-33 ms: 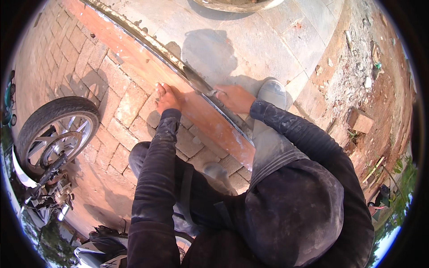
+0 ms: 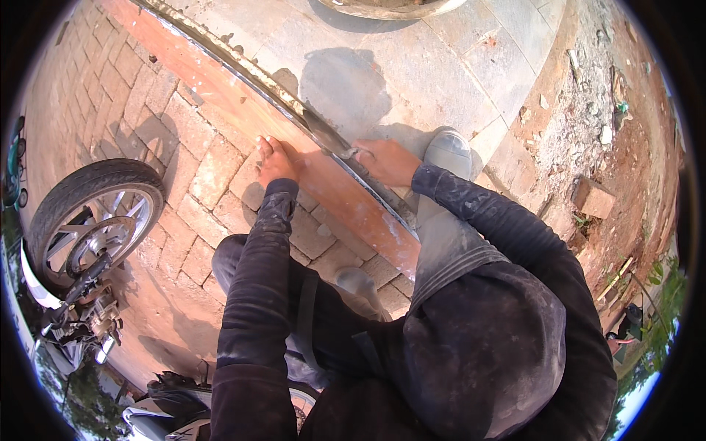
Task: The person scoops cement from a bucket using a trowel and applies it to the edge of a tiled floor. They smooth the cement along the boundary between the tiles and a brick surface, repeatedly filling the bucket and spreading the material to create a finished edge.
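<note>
A long orange-brown board (image 2: 334, 184) runs diagonally from the upper left to near my knees, along the edge of the grey tiled slab. My left hand (image 2: 276, 162) lies against the board's outer side with its fingers stretched out, over the brick paving. Across the board, my right hand (image 2: 387, 162) is closed around the handle of a trowel (image 2: 327, 132). The trowel's flat metal blade points up and left along the strip of wet-looking mortar (image 2: 273, 90) between board and tiles. Part of the handle is hidden inside my fingers.
The rim of a round basin (image 2: 390, 13) shows at the top, on the grey tiles (image 2: 478, 55). A motorcycle wheel (image 2: 95, 220) stands at the left on brick paving (image 2: 187, 162). Rubble (image 2: 570, 132) and a loose brick (image 2: 593, 198) lie at the right.
</note>
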